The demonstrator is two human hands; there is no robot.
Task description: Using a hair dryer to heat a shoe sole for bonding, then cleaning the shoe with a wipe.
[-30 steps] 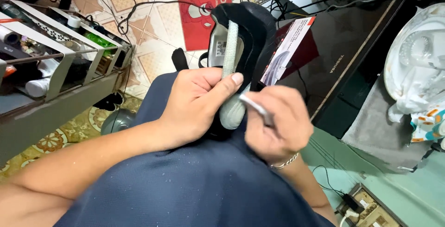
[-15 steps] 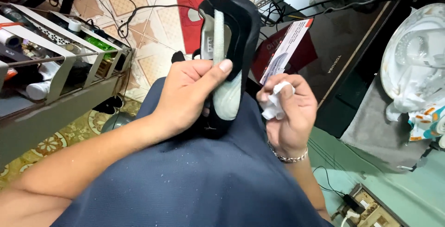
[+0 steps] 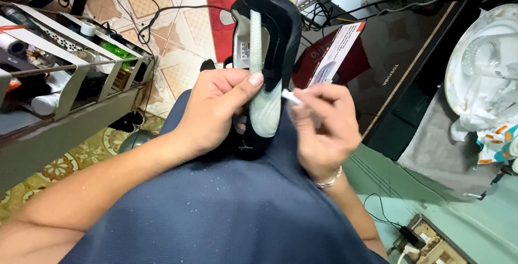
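A shoe (image 3: 267, 70) stands on the lap (image 3: 216, 210) at centre, held between the hands. The left hand (image 3: 218, 110) grips its left side, thumb across the sole; the right hand (image 3: 324, 129) lies just right of it, pinching a small stick (image 3: 291, 97) that touches the sole's edge. A rack (image 3: 65, 70) of bottles stands at the left, on the floor (image 3: 172, 26). Cables (image 3: 156, 16) trail across the floor behind the rack. Behind the shoe, to the right, a box (image 3: 337, 51) leans against a cabinet (image 3: 410, 64). A fan (image 3: 480, 64) lies at far right, on a cloth (image 3: 437, 145). A power strip (image 3: 426, 242) sits at lower right.
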